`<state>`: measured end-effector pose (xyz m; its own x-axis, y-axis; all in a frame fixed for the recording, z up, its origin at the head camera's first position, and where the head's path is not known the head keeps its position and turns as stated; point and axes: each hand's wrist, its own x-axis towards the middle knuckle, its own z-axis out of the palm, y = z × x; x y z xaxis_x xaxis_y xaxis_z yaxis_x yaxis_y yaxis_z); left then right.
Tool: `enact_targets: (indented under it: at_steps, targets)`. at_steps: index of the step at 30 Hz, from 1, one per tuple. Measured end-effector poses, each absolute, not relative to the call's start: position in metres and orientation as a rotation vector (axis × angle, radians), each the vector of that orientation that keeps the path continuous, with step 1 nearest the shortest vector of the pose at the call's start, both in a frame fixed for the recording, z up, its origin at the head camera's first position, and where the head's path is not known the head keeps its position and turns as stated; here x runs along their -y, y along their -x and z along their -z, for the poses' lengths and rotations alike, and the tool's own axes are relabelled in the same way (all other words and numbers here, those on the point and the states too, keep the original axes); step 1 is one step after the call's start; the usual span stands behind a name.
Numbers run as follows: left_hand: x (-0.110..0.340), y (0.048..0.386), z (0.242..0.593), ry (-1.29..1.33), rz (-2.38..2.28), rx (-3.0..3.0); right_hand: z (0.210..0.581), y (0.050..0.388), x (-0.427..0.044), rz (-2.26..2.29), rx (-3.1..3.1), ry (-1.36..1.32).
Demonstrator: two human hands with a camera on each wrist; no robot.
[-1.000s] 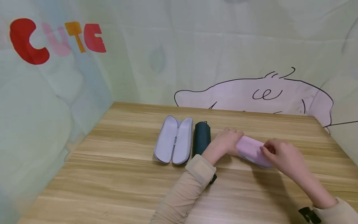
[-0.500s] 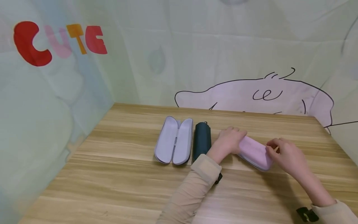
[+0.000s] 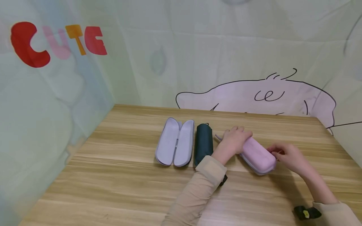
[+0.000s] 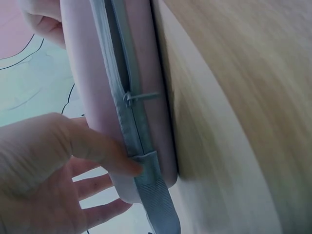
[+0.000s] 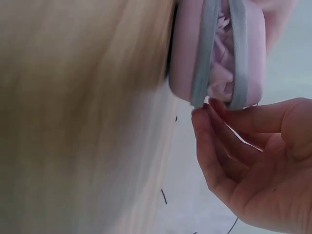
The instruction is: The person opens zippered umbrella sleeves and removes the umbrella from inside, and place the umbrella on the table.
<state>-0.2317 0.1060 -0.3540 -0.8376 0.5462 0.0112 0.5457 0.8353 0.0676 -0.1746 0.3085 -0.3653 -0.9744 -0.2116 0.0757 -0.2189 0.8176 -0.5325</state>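
Note:
A pink zippered glasses case with a grey zipper band lies at a slant on the table. My left hand grips its far left end; in the left wrist view the thumb rests on the grey strap end. A slider with its pull sits on the zipper there, and the zipper gapes beyond it. My right hand pinches at the zipper at the other end, thumb against fingertips. The pull between those fingertips is mostly hidden. Pink crumpled lining shows between the parted zipper bands.
Left of the hands, a pale lavender glasses case lies spread open on the wooden table. Beside it is a dark green folded umbrella, close to the left forearm. Printed cloth hangs behind the table.
The pink case has turned, its near end swinging toward me and its rounded end now showing. The right hand has moved around that end; the left hand has shifted slightly right.

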Motion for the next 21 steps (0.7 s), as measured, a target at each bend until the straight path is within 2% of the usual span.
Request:
enact_targets:
  at_steps: [14,21]
  targets:
    - [-0.12,0.231,0.356,-0.729,0.06,-3.202,0.37,0.17,-0.311,-0.966,3.041,-0.419]
    - [-0.131,0.23,0.352,-0.659,0.07,-3.188,0.369,0.17,-0.307,-0.989,3.117,-0.36]
